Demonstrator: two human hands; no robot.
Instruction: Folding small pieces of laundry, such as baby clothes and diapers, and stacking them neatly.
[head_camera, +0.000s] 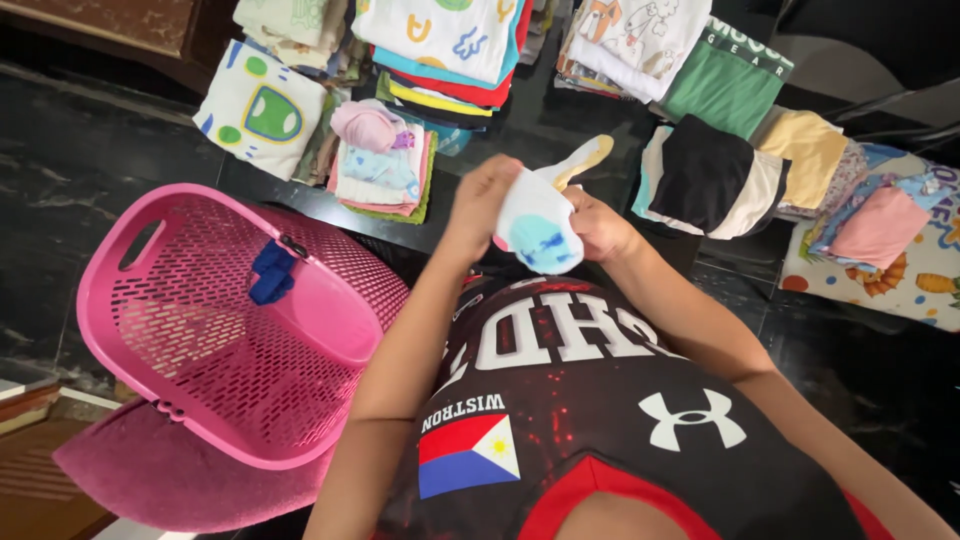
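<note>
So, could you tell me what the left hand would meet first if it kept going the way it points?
Probably the small folded pile topped by a pink cap, ahead of the left hand; depth is unclear.

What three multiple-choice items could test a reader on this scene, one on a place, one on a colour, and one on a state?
1. Where does the pink laundry basket lie?
A. To the person's left, on the dark floor
B. On top of the folded clothes
C. Behind the green garment

2. What colour is the small cloth item hanging on the basket's rim?
A. Yellow
B. Blue
C. White

3. What is the state of the white sock?
A. Lying flat on the floor
B. Inside the basket
C. Held up between both hands

Answers:
1. A, since the basket sits tilted at the left of the view, apart from the folded piles.
2. B, since the item on the rim is dark blue against the pink.
3. C, since the left hand and right hand both grip the sock above the lap.
</note>
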